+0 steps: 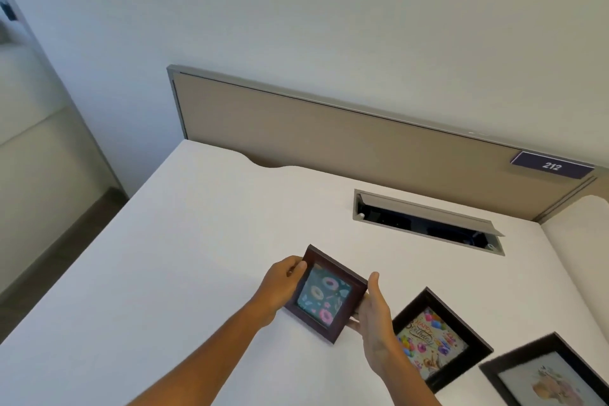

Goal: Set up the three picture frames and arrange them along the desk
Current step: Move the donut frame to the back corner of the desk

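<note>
Near the desk [197, 241] front edge, the doughnut frame [324, 295] is pinched between left hand [280, 287] and right hand [374, 313]; slippage onto the birthday frame [435, 339] is judged possible.

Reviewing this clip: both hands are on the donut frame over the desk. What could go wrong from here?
1. The donut frame is pinched only at its edges by the left hand and right hand; it might slip onto the desk.
2. The right forearm hangs just over the birthday frame lying flat; pulling back could nudge it.
3. The open cable slot lies behind; a frame stood there could tip in.
</note>
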`<move>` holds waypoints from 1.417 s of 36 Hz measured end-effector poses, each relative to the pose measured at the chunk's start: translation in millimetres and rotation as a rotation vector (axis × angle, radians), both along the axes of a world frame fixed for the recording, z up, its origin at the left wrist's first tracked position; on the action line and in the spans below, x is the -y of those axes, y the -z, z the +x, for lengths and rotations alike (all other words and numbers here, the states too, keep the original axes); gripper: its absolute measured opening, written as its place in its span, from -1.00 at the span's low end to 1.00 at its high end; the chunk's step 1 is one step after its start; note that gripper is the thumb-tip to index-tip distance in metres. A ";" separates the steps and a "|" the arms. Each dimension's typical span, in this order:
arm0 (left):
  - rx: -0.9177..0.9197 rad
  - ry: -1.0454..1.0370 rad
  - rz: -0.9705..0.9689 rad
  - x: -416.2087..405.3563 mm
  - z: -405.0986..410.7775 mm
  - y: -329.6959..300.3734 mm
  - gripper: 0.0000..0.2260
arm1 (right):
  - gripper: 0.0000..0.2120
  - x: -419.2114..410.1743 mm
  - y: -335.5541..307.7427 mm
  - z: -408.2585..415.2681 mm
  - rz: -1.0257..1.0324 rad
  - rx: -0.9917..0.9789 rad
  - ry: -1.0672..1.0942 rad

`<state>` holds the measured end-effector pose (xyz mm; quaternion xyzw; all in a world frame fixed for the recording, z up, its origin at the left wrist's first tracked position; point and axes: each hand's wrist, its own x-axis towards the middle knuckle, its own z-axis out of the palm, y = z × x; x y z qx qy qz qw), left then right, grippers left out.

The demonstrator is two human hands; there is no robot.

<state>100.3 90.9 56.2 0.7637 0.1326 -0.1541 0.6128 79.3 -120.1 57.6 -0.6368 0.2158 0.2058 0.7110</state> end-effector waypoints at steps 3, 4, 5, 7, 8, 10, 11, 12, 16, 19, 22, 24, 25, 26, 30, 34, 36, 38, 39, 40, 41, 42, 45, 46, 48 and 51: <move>0.033 -0.053 0.015 -24.2 10.2 -4.3 -0.76 | -0.13 -21.9 -6.2 28.1 -0.025 0.010 -0.050; 0.044 -0.077 0.014 -33.3 14.0 -5.7 -0.76 | -0.12 -30.7 -8.8 38.3 -0.033 0.013 -0.070; 0.052 -0.103 0.013 -42.8 17.9 -7.2 -0.76 | -0.12 -40.5 -11.6 48.4 -0.042 0.017 -0.087; 0.066 -0.166 0.009 -62.7 26.3 -9.6 -0.78 | -0.13 -61.9 -17.4 69.2 -0.059 0.027 -0.125; 0.071 -0.198 0.004 -73.1 30.7 -10.4 -0.79 | -0.13 -73.4 -20.4 79.7 -0.066 0.031 -0.147; 0.073 -0.254 -0.013 -94.3 40.4 -11.7 -0.79 | -0.15 -97.3 -25.8 102.2 -0.078 0.035 -0.191; 0.072 -0.278 -0.017 -105.3 45.8 -12.4 -0.78 | -0.15 -109.5 -28.1 113.7 -0.082 0.035 -0.211; 0.072 -0.300 -0.016 -116.6 51.6 -13.4 -0.76 | -0.16 -121.5 -30.3 125.1 -0.085 0.035 -0.233; 0.082 -0.368 0.012 -163.3 78.8 -17.8 -0.74 | -0.12 -171.5 -38.6 171.4 -0.082 0.050 -0.332; 0.087 -0.424 0.030 -198.8 103.6 -20.6 -0.75 | -0.07 -211.2 -43.5 208.2 -0.091 0.053 -0.398; 0.103 -0.498 0.012 -232.1 131.7 -21.2 -0.80 | -0.03 -249.6 -46.1 247.1 -0.092 0.047 -0.479; 0.110 -0.551 -0.002 -253.0 151.4 -22.1 -0.83 | 0.00 -273.8 -46.0 272.8 -0.086 0.049 -0.518; 0.113 -0.576 -0.010 -263.0 161.3 -22.4 -0.84 | 0.02 -285.2 -45.4 285.2 -0.081 0.049 -0.524; 0.117 -0.595 -0.019 -273.1 171.3 -21.9 -0.84 | 0.03 -296.5 -44.4 297.5 -0.074 0.050 -0.526; 0.129 -0.659 -0.053 -308.5 208.8 -18.1 -0.78 | 0.03 -338.5 -39.2 342.5 -0.047 0.053 -0.543; 0.137 -0.706 -0.040 -335.3 238.9 -11.5 -0.74 | -0.01 -372.5 -31.4 378.6 -0.022 0.069 -0.575; 0.136 -0.718 -0.025 -347.0 250.3 -8.5 -0.71 | 0.03 -388.2 -26.4 393.3 -0.015 0.066 -0.582; 0.124 -0.735 -0.005 -356.7 259.4 -6.6 -0.70 | 0.02 -402.4 -22.0 405.2 -0.010 0.055 -0.585; 0.119 -0.745 0.001 -360.5 263.3 -5.9 -0.69 | 0.00 -408.6 -20.0 410.3 -0.010 0.049 -0.589; 0.115 -0.755 0.005 -364.5 267.1 -4.9 -0.68 | -0.02 -414.9 -17.6 415.1 -0.009 0.042 -0.593; 0.112 -0.761 0.008 -367.6 269.9 -4.7 -0.68 | -0.04 -420.3 -15.7 419.2 -0.008 0.037 -0.596; 0.109 -0.768 0.009 -370.2 272.4 -4.6 -0.67 | -0.05 -425.0 -13.7 423.0 -0.008 0.032 -0.600; 0.092 -0.787 0.004 -377.4 278.8 -2.2 -0.65 | -0.06 -437.0 -6.2 432.7 -0.007 0.023 -0.618; 0.089 -0.794 0.003 -379.0 280.3 -0.6 -0.65 | -0.07 -439.6 -3.4 435.1 -0.004 0.022 -0.624; 0.083 -0.804 0.005 -382.7 282.6 2.2 -0.67 | -0.08 -444.5 2.2 439.4 -0.002 0.022 -0.637; 0.074 -0.814 -0.015 -386.1 284.5 6.5 -0.71 | -0.05 -449.0 9.3 443.6 -0.005 0.027 -0.652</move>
